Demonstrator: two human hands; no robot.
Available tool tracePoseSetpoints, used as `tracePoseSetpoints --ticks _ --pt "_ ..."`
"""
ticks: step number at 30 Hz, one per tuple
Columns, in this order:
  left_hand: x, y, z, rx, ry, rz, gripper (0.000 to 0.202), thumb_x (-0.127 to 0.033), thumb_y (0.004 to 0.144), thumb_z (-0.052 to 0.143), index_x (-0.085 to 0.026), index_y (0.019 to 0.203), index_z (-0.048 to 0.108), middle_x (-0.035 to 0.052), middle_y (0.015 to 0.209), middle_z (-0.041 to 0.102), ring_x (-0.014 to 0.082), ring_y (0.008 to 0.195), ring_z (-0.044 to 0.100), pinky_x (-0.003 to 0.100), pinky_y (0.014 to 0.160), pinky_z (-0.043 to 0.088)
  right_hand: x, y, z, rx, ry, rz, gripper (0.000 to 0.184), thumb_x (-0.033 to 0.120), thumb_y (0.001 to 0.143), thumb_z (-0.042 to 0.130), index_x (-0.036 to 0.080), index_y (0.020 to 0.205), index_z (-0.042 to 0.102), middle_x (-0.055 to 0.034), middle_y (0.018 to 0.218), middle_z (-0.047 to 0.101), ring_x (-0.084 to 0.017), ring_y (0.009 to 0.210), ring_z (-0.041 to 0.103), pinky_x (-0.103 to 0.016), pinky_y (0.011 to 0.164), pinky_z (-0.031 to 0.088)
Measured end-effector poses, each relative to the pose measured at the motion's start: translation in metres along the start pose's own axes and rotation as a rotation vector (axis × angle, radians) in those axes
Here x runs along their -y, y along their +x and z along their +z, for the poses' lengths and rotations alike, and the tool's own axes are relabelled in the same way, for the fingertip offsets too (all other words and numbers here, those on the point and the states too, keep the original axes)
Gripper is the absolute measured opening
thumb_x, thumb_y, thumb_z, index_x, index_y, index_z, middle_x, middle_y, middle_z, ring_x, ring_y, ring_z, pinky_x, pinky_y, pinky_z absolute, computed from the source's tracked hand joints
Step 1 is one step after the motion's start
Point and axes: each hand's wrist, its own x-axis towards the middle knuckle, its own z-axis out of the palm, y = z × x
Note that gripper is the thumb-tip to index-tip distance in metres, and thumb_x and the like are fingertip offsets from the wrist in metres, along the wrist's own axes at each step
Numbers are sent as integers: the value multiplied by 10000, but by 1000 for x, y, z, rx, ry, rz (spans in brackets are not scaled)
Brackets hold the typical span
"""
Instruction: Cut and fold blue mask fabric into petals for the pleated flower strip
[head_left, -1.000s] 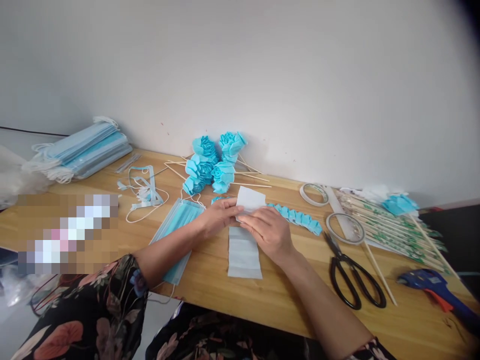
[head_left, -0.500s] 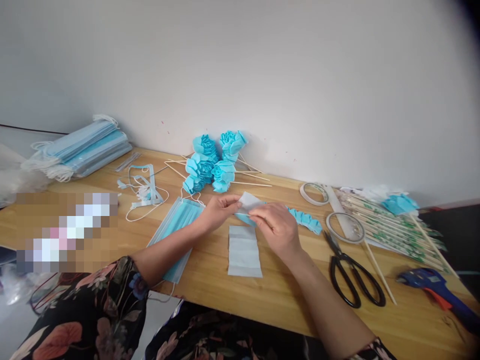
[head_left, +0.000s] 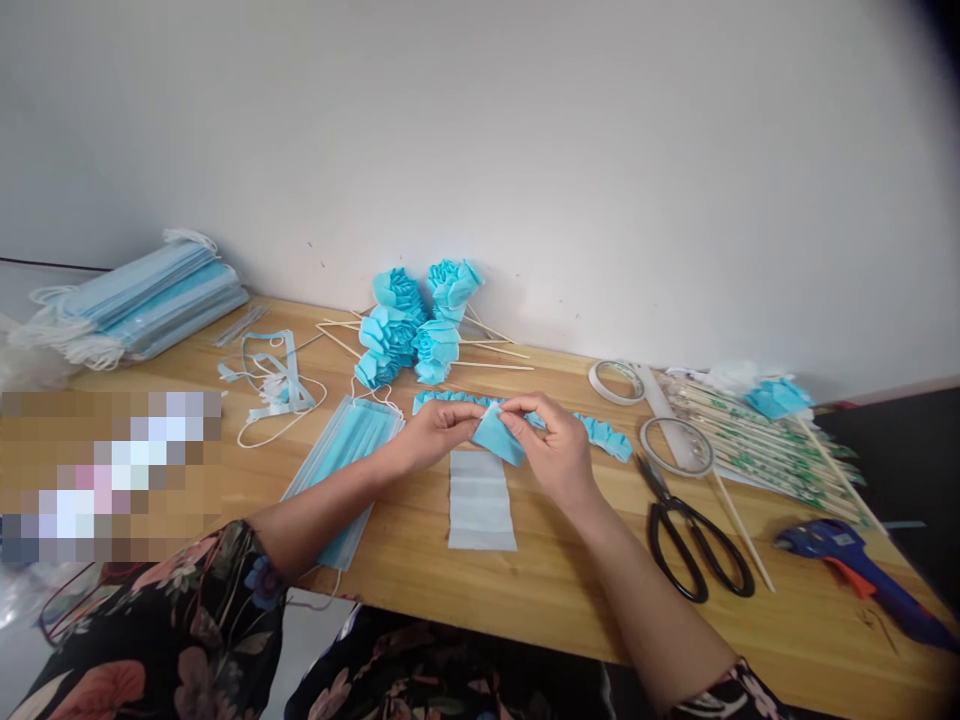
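Observation:
Between both hands is a small blue fabric piece [head_left: 501, 437], held a little above the wooden table. My left hand [head_left: 444, 428] pinches its upper left edge, fingers closed. My right hand [head_left: 553, 440] grips the top right with thumb and fingertips. Just below them a pale, creased fabric rectangle [head_left: 480, 505] lies flat. Behind the hands runs a gathered blue strip [head_left: 604, 436], partly hidden by them. A pleated blue face mask [head_left: 352, 450] lies left of the pale rectangle, under my left forearm.
Blue fabric flowers on sticks [head_left: 416, 330] stand against the wall. Stacked masks [head_left: 157, 300] and cut ear loops [head_left: 277, 385] lie left. On the right are tape rolls [head_left: 677, 470], black scissors [head_left: 694, 545], a blue glue gun [head_left: 847, 560] and wrapped chopsticks [head_left: 765, 455].
The held piece has been turned from its pale side to its blue side. Both hands now pinch its top edge, closer together. The view has shifted slightly right.

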Motion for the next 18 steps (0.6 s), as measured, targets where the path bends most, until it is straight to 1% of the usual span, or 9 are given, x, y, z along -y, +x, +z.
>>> tracePoseSetpoints --ticks 4,7,10,12,15,18 --pt "-5 -2 2 -40 -33 -60 381 -473 855 592 -119 910 724 53 846 678 175 825 618 302 801 509 0 -1 1 -48 -10 45 86 242 860 650 233 938 685 -14 825 741 -176 747 690 -283 692 542" --pt "-2 -2 4 -40 -54 -69 365 -464 788 676 -116 894 699 40 813 654 151 768 592 272 732 490 0 -3 2 -55 -20 29 111 243 857 655 235 964 685 -12 818 745 -177 751 697 -285 706 548" --pt "6 1 5 -75 -20 -29 353 -453 730 728 -114 810 671 5 699 593 111 658 523 235 639 431 0 -3 4 -36 -22 -9 117 239 863 648 231 972 688 -13 829 744 -175 761 698 -287 729 552" --pt "10 2 5 -105 24 -13 345 -459 742 705 -118 763 654 -12 652 549 96 614 478 226 596 394 0 -3 5 -12 -32 -24 123 244 872 635 228 981 692 -16 830 742 -176 760 698 -288 730 552" --pt "13 2 5 -123 91 8 323 -449 786 644 -129 751 642 -14 653 527 95 613 457 225 581 374 -1 -2 4 31 -69 -36 144 269 887 618 227 999 697 -22 835 743 -183 756 699 -295 723 550" --pt "13 1 4 -134 199 42 296 -416 823 600 -141 714 614 -24 637 483 94 617 435 220 564 348 -5 -1 2 62 -116 -80 132 300 903 602 226 948 701 -30 842 748 -191 745 700 -301 708 545"
